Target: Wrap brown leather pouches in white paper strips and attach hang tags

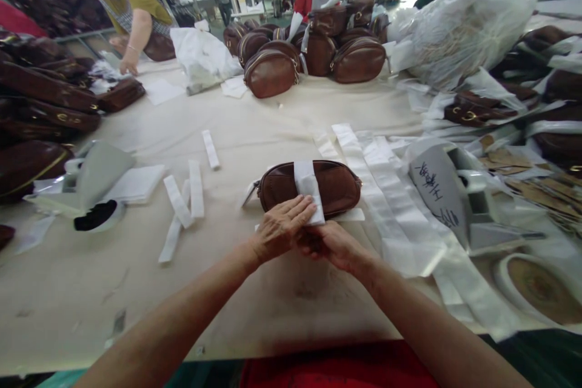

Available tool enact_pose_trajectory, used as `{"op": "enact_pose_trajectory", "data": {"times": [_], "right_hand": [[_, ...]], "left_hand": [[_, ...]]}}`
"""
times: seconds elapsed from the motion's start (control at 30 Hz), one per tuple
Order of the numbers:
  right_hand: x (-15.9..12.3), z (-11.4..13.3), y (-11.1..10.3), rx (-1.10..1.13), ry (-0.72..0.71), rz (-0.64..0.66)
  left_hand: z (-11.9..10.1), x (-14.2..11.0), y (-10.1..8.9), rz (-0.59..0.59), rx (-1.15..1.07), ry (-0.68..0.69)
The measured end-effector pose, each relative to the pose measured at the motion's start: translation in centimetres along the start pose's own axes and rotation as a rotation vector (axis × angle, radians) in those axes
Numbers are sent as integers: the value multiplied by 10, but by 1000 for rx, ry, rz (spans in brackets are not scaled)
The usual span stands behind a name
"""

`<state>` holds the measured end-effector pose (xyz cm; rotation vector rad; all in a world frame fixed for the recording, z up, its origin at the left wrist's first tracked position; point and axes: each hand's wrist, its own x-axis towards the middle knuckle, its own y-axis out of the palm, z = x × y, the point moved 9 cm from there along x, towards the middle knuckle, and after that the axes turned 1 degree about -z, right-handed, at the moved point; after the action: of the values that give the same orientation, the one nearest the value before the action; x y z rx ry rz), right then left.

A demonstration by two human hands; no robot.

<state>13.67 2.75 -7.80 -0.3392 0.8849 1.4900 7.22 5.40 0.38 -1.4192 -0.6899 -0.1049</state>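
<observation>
A small brown leather bag (339, 185) lies on the table in front of me, with a white paper strip (307, 184) wrapped over its middle. My left hand (279, 229) lies flat on the near side of the bag, its fingers stretched out and pressing the lower end of the strip. My right hand (331, 244) sits just beside and partly under the left, fingers curled in a pinch at the strip's end; what it grips is hidden.
Loose white strips (184, 206) lie to the left, long white paper bands (386, 194) to the right. A tape dispenser (459, 200) stands at right. Brown bags (318, 51) are piled at the back and left. Other people work at the far side.
</observation>
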Motion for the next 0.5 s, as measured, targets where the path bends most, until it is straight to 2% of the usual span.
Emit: {"op": "enact_pose_trajectory", "data": {"times": [0.07,0.1,0.17,0.2,0.27,0.3,0.4,0.5], "right_hand": [[-12,-1,-15,-114,-74,-19],[-19,5,-26,-209,-186,-75],[-44,31,-47,-473,-570,-261],[-61,46,-49,-627,-801,-354],[-90,62,-37,-915,-1194,-451],[-96,65,-26,-1043,-1322,-443],[-91,66,2,-1293,-1519,-345],[-84,67,10,-1313,-1616,-317]], "left_hand": [[-1,-2,1,-34,17,-14],[-1,-3,1,-46,22,-15],[-3,-3,2,-63,31,-9],[-4,-3,2,-70,37,-6],[-5,-3,1,-84,47,-3],[-5,-3,0,-90,48,-6],[-4,-2,-3,-106,41,-35],[-3,-1,-7,-138,19,-62]]}}
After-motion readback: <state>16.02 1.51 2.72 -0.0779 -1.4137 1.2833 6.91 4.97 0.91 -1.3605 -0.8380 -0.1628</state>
